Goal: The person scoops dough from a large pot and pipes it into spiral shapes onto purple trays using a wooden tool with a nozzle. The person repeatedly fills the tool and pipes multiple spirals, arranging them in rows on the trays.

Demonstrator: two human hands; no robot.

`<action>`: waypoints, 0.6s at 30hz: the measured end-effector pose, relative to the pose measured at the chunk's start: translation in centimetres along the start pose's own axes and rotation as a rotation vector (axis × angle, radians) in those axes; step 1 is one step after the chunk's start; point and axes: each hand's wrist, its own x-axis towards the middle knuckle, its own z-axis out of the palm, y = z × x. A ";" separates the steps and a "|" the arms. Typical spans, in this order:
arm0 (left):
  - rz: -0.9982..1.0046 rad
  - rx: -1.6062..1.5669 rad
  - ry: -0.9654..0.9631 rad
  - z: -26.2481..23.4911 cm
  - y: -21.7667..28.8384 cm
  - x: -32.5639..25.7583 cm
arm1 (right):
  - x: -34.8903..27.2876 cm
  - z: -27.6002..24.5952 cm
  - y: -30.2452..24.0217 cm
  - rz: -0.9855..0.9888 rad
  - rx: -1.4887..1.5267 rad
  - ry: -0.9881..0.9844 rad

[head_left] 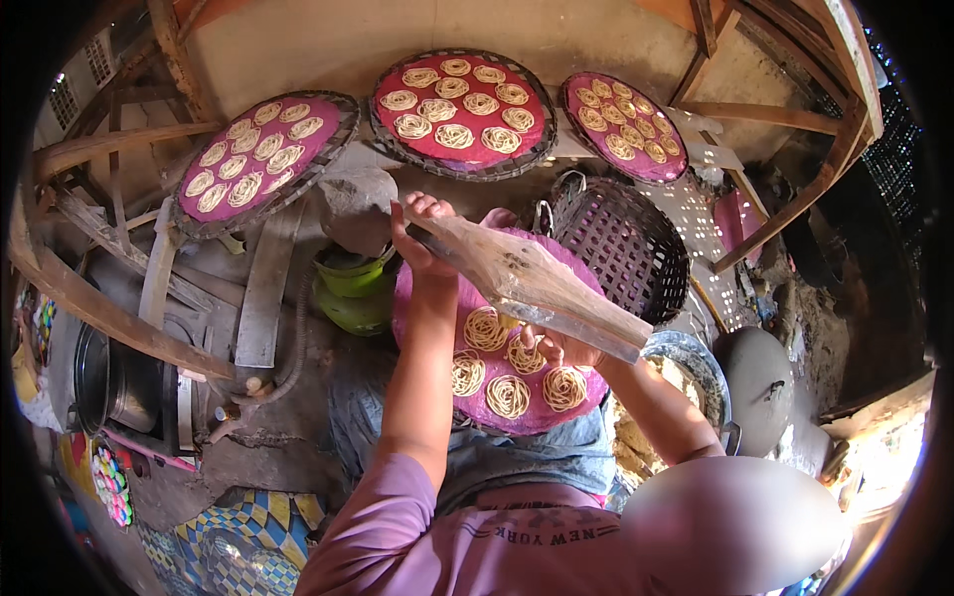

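A long, worn wooden tool [527,273] of two stacked pieces slants over a round tray [547,248] lined with pink cloth, which rests on my lap. My left hand [427,243] grips its upper left end, fingers up and around the wood. Under the lower right part, my right hand [563,348] has its fingers curled against it, partly hidden by the wood. On the cloth beneath lie several coiled pale noodle nests [508,396]. A small yellowish bit shows below the tool near my right fingers; what it is I cannot tell.
Along the wall stand three round trays of coils: left [238,211], middle [537,129] and right [576,117]. A dark woven basket [636,233] sits beyond the lap tray. To the right are a metal basin [711,358] with pale crumbly stuff and a round lid [755,368]. A green gas cylinder [353,298] stands left.
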 end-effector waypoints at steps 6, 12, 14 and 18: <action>0.042 0.037 -0.105 0.8 1.6 0.4 | 2.0 -1.0 0.5 -0.192 -0.864 0.274; 0.109 0.036 -0.177 8.3 5.4 1.7 | 4.6 0.9 0.2 -0.343 -2.174 0.515; 0.068 0.076 -0.268 12.6 7.4 1.1 | 3.6 2.4 1.0 -0.028 -2.035 0.578; 0.046 0.149 -0.392 21.7 12.1 -2.9 | -0.7 7.3 6.2 0.017 -1.179 0.298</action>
